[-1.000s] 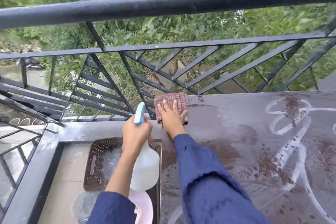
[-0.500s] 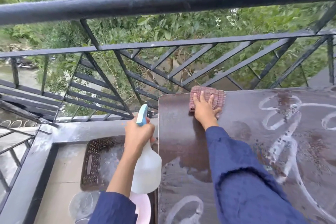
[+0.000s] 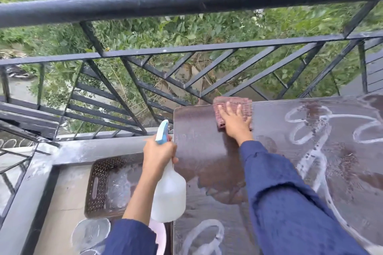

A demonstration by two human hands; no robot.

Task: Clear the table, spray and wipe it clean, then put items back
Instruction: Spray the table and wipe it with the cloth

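Note:
A dark brown table (image 3: 199,147) fills the lower right, streaked with white foam loops and spots. My right hand (image 3: 235,122) presses flat on a red checked cloth (image 3: 246,103) at the table's far edge, near its left corner. The strip of table left of the cloth looks wiped. Left of the table, my left hand (image 3: 158,151) grips the neck of a white spray bottle (image 3: 169,194) with a blue trigger, held upright off the table's edge. Both arms wear blue sleeves.
A black metal railing (image 3: 186,0) runs along the far side, with greenery below. On the floor left of the table lie a brown perforated basket (image 3: 98,184), a clear plastic container (image 3: 90,234) and a pink dish (image 3: 160,238). A grey ledge borders the balcony floor.
My right hand slid the cloth to the right along the table's far edge, away from the left corner. My left hand kept holding the spray bottle in about the same place.

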